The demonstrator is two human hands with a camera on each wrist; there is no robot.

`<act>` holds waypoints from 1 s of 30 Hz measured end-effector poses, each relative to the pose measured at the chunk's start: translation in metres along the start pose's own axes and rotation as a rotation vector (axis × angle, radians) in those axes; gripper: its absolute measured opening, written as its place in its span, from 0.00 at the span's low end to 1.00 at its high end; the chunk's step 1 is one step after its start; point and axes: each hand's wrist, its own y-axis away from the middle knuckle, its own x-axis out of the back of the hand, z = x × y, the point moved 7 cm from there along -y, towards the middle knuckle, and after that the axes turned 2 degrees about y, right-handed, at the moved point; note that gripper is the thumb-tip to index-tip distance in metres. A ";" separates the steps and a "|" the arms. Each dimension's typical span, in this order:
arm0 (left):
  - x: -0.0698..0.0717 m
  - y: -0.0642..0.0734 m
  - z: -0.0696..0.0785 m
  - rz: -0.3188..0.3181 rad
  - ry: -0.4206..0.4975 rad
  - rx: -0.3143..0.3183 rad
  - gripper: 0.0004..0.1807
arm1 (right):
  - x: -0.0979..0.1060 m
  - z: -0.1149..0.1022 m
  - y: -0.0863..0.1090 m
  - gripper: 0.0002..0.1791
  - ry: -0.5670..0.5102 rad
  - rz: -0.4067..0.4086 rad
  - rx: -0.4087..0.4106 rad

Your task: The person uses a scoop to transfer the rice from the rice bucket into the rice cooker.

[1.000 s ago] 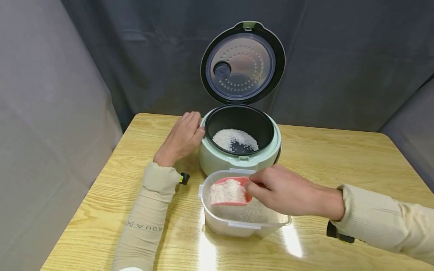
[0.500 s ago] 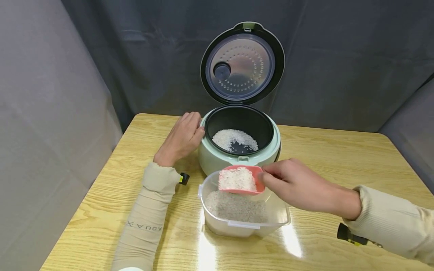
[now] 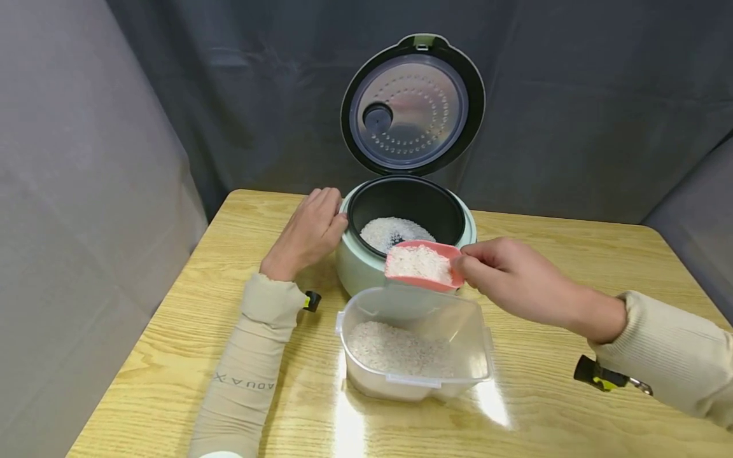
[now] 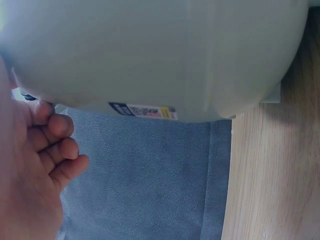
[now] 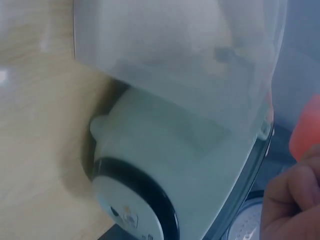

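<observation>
The light green rice cooker (image 3: 361, 268) stands with its lid (image 3: 420, 73) raised. White rice (image 3: 386, 232) covers part of the floor of its black inner pot (image 3: 418, 197). My left hand (image 3: 309, 230) holds the cooker's left rim, thumb near the pot's edge; the left wrist view shows its fingers (image 4: 64, 149) curled beside the body. By its handle, my right hand (image 3: 515, 283) grips a pink scoop (image 3: 452, 252) heaped with white grains, above the cooker's front rim. In the right wrist view, only part of the scoop (image 5: 306, 127) shows.
A clear plastic container (image 3: 412, 381) with rice (image 3: 395, 350) inside stands directly in front of the cooker. Both are on a wooden table (image 3: 572, 407). A dark grey curtain (image 3: 572, 114) hangs behind the table.
My right hand has lifted the filled scoop out of the clear container and moved it forward and to the right, toward the cooker's pot. My left hand has stayed on the cooker.
</observation>
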 end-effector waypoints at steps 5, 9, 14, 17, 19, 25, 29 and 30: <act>0.000 -0.001 0.001 0.001 -0.001 -0.007 0.09 | 0.008 0.007 -0.009 0.21 -0.009 0.030 -0.024; 0.000 -0.001 0.001 0.006 -0.002 -0.014 0.10 | 0.015 0.012 -0.017 0.21 0.001 0.062 -0.031; 0.000 -0.001 0.000 0.006 0.001 -0.011 0.10 | 0.022 0.018 -0.028 0.21 0.050 0.088 -0.056; 0.001 0.000 0.000 0.005 0.002 -0.004 0.10 | 0.025 0.021 -0.034 0.22 0.065 0.098 -0.074; 0.001 0.001 0.000 0.006 -0.001 -0.003 0.10 | 0.026 0.022 -0.038 0.23 0.070 0.101 -0.078; 0.001 0.000 0.001 0.018 -0.005 -0.018 0.10 | 0.027 0.025 -0.047 0.23 0.092 0.124 -0.087; 0.001 -0.001 0.001 0.021 -0.010 -0.026 0.10 | 0.026 0.027 -0.049 0.24 0.109 0.140 -0.087; 0.001 -0.001 0.001 0.021 -0.011 -0.027 0.10 | 0.026 0.028 -0.050 0.24 0.118 0.148 -0.077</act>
